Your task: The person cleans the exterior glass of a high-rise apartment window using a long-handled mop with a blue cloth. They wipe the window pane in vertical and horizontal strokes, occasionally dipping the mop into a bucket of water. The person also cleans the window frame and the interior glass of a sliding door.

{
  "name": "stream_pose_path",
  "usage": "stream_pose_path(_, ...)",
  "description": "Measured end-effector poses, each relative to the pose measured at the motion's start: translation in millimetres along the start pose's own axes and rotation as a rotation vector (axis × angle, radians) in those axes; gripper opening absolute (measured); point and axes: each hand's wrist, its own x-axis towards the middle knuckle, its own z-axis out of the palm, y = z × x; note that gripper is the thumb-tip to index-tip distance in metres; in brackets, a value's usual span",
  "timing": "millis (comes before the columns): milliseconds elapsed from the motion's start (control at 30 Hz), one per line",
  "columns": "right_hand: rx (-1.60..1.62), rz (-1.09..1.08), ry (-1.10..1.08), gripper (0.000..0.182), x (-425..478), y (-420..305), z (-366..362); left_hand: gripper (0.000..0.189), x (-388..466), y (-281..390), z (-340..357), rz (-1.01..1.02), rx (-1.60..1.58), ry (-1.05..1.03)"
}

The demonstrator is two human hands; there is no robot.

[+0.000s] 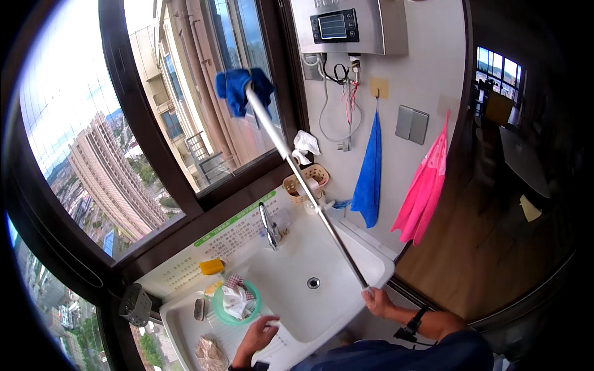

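Note:
My right hand (379, 302) grips the lower end of a telescopic metal pole (327, 218), which slants up to the left across the sink. A blue cloth (246, 90) is wrapped around the pole's head, in front of the window pane (204, 153); whether it touches the glass I cannot tell. My left hand (260, 335) is over the washboard side of the white laundry sink (297, 301), thumb and fingers bent and apart. Just beyond it stands a green plastic basin (220, 315) holding white and checked cloths (238, 297).
A faucet (270, 227) rises behind the bowl. On the sink lie a yellow sponge (211, 266), a brush (199, 309) and a crumpled bag (209, 355). A small basket (291, 189) sits in the corner. Blue (369, 185) and pink (424, 199) towels hang below the water heater (343, 28).

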Motion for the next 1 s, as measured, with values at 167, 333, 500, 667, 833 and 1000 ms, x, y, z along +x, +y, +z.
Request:
stream_pose_path(167,0.001,0.101,-0.175,0.037,-54,20,8,0.057,129,75,45,0.169,-0.356,-0.078)
stream_pose_path(333,-0.117,0.199,-0.234,0.040,-73,19,-20,0.041,219,131,83,-0.072,-0.892,0.000)
stream_pose_path(500,-0.096,0.084,-0.244,0.039,-62,44,-29,0.025,239,127,82,-0.038,-1.061,0.021)
stream_pose_path(667,0.032,-0.109,-0.145,0.035,-2,-39,-45,0.030,231,202,23,0.144,-0.925,0.143)
stream_pose_path(833,0.120,0.141,-0.504,0.044,36,-54,-42,0.033,228,256,-22,0.303,-0.859,0.274)
stream_pose_path(1000,-0.050,0.037,-0.463,0.050,8,62,8,0.033,234,159,22,0.180,-0.820,0.189)
